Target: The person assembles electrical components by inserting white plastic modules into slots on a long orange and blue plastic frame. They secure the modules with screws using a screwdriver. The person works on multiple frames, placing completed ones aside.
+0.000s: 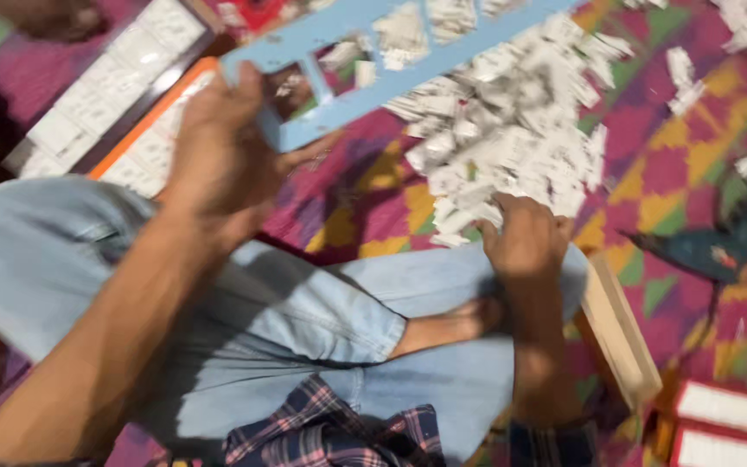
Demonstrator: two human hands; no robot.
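Two bare hands work above crossed legs in light blue jeans [304,320]. The right hand [525,238] is clenched on pieces at the near edge of a heap of small white printed paper slips [512,130]. The left hand [218,156] grasps a light blue slotted frame [365,60], tilted over the multicoloured patterned mat [676,164].

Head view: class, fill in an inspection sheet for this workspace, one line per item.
Surface: patterned mat, pink, yellow and green.
Job's things: light blue frame; heap of small white pieces.
Clutter: trays of white pieces; wooden block; dark teal tool, blurred.
Grippers: left hand grips the frame; right hand rests at the heap's edge.
Cables: nothing seen.
Surroundings: the person's jeans-clad crossed legs.
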